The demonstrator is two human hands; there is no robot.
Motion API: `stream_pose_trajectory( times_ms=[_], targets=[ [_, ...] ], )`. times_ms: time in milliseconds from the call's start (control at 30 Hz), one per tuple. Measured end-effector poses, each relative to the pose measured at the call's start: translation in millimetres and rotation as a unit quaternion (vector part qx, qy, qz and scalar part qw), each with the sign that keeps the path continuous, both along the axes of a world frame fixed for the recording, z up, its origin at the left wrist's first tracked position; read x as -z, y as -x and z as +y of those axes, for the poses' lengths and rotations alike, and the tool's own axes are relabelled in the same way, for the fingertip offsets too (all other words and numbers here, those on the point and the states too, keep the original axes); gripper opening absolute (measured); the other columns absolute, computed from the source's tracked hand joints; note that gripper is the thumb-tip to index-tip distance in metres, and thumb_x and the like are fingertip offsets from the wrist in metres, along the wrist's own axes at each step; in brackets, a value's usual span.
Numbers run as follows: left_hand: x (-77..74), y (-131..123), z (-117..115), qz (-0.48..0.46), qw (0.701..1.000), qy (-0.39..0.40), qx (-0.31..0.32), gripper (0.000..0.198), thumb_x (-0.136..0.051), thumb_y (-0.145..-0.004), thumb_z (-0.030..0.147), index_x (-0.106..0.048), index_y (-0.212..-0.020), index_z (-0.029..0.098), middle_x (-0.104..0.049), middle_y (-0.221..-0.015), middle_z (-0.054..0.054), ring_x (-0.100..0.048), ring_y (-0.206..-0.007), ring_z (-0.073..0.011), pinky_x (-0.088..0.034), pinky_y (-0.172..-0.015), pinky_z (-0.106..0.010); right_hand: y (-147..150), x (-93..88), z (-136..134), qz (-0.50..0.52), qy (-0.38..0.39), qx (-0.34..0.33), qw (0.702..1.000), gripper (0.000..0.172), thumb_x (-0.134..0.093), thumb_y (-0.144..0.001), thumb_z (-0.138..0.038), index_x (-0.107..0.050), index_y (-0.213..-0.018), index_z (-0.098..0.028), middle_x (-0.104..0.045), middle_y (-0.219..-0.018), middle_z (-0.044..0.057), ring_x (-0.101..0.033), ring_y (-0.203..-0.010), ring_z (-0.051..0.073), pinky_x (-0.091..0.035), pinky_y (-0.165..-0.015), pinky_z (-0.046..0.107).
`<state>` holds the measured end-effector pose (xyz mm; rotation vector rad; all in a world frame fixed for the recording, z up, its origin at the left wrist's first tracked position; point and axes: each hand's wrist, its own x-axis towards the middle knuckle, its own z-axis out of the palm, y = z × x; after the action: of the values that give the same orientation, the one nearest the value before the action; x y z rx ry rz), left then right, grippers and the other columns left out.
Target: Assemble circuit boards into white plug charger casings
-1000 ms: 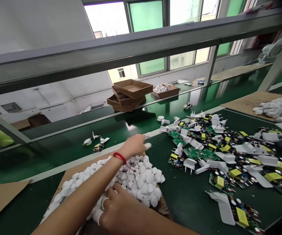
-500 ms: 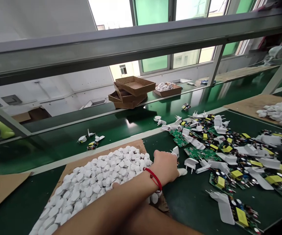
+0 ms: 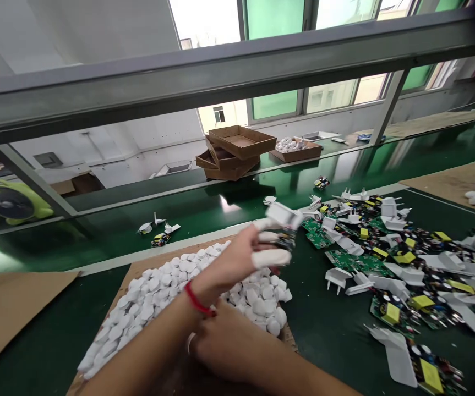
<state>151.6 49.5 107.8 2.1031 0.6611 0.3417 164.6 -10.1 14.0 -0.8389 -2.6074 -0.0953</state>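
Note:
My left hand, with a red bracelet at the wrist and white covers on its fingertips, is closed around a white plug part with small dark components below it, blurred by motion. It is above the right side of a heap of white rounded caps. My right hand lies lower, beneath the left forearm, at the near side of the heap. Its fingers are curled and partly hidden; a white edge shows beside them, and I cannot tell what it belongs to.
Circuit boards with white plug parts spread over the green bench to the right. Cardboard lies at left. Behind, a few loose parts and stacked brown trays sit on green surfaces. A metal beam crosses above; a green fan stands far left.
My left hand has lifted the white plug part from beside the boards and moved left over the caps. My right hand has come into view under the left forearm. The view has shifted left.

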Motion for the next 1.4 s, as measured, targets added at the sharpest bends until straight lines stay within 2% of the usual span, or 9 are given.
stream_pose_trajectory(
  times_ms=[133, 300, 433, 567, 733, 933, 1000, 1167, 1400],
  targets=[
    [5.6, 76, -6, -0.291, 0.912, 0.259, -0.126, 0.039, -0.081, -0.063, 0.035, -0.068, -0.095, 0.018, -0.071, -0.086, -0.005, -0.064, -0.068, -0.0144, -0.052, -0.064, -0.022, -3, -8.3, 2, 0.038, -0.007, 0.028, 0.999, 0.012, -0.057, -0.085, -0.014, -0.068, -0.080, -0.015, -0.068, -0.074, 0.009, -0.058, -0.080, 0.025, -0.044, -0.086, 0.043],
    [33.3, 149, -14, -0.379, 0.837, 0.286, -0.273, 0.049, -0.088, -0.054, 0.030, -0.072, -0.098, 0.019, -0.075, -0.088, -0.003, -0.066, -0.079, -0.0167, -0.052, -0.077, -0.020, -5, -11.1, 4, 0.085, 0.074, 0.146, 0.983, 0.012, -0.059, -0.067, -0.005, -0.068, -0.065, -0.013, -0.065, -0.069, 0.012, -0.057, -0.074, 0.026, -0.046, -0.070, 0.037],
    [54.2, 167, -19, -0.399, 0.804, 0.326, -0.299, 0.065, -0.084, -0.055, 0.029, -0.064, -0.117, 0.022, -0.073, -0.100, -0.005, -0.065, -0.099, -0.0239, -0.046, -0.098, -0.031, -8, -11.2, 3, 0.141, 0.092, 0.203, 0.965, 0.020, -0.053, -0.072, -0.002, -0.068, -0.069, -0.014, -0.067, -0.075, 0.011, -0.059, -0.076, 0.025, -0.047, -0.069, 0.034],
    [63.0, 164, -33, -0.350, 0.805, 0.383, -0.287, 0.062, -0.084, -0.048, 0.021, -0.065, -0.107, 0.019, -0.073, -0.098, -0.006, -0.064, -0.098, -0.0272, -0.049, -0.091, -0.035, -12, -17.3, -2, 0.370, 0.179, 0.182, 0.893, 0.017, -0.054, -0.087, -0.019, -0.071, -0.086, -0.020, -0.068, -0.083, 0.006, -0.061, -0.077, 0.021, -0.049, -0.069, 0.031],
    [69.2, 162, -45, -0.333, 0.806, 0.408, -0.272, 0.039, -0.088, -0.042, 0.015, -0.062, -0.071, 0.015, -0.068, -0.070, 0.001, -0.060, -0.064, -0.0135, -0.043, -0.052, -0.019, -16, -15.8, -8, 0.519, 0.315, 0.086, 0.790, 0.017, -0.067, -0.082, -0.029, -0.071, -0.099, -0.029, -0.067, -0.094, 0.004, -0.062, -0.073, 0.018, -0.052, -0.073, 0.032],
    [68.4, 162, -48, -0.339, 0.804, 0.449, -0.192, 0.069, -0.088, -0.039, 0.007, -0.060, -0.102, 0.018, -0.066, -0.111, -0.007, -0.059, -0.105, -0.0280, -0.049, -0.085, -0.034, -15, -5.7, -15, 0.550, 0.444, 0.013, 0.707, 0.021, -0.072, -0.079, -0.032, -0.073, -0.100, -0.035, -0.059, -0.121, 0.006, -0.063, -0.065, 0.015, -0.056, -0.058, 0.029],
    [67.6, 162, -48, -0.342, 0.809, 0.448, -0.166, 0.068, -0.088, -0.043, 0.009, -0.059, -0.104, 0.018, -0.065, -0.113, -0.008, -0.059, -0.108, -0.0289, -0.048, -0.088, -0.036, -14, -3.4, -18, 0.544, 0.450, 0.033, 0.707, 0.018, -0.073, -0.078, -0.031, -0.075, -0.097, -0.034, -0.056, -0.125, 0.007, -0.066, -0.074, 0.019, -0.057, -0.055, 0.029],
    [70.7, 161, -48, -0.334, 0.821, 0.435, -0.158, 0.066, -0.089, -0.046, 0.018, -0.057, -0.104, 0.016, -0.065, -0.113, -0.011, -0.059, -0.108, -0.0297, -0.044, -0.094, -0.041, -14, 4.5, -23, 0.528, 0.393, 0.085, 0.748, 0.018, -0.074, -0.078, -0.032, -0.076, -0.096, -0.032, -0.055, -0.129, 0.007, -0.061, -0.103, 0.028, -0.054, -0.089, 0.042],
    [69.7, 161, -46, -0.355, 0.827, 0.418, -0.128, 0.064, -0.088, -0.045, 0.012, -0.058, -0.102, 0.015, -0.065, -0.111, -0.011, -0.061, -0.104, -0.0289, -0.046, -0.090, -0.040, -11, 0.0, -19, 0.518, 0.358, 0.090, 0.771, 0.016, -0.074, -0.078, -0.037, -0.077, -0.093, -0.033, -0.066, -0.115, 0.007, -0.065, -0.098, 0.027, -0.058, -0.082, 0.037]
  ],
)
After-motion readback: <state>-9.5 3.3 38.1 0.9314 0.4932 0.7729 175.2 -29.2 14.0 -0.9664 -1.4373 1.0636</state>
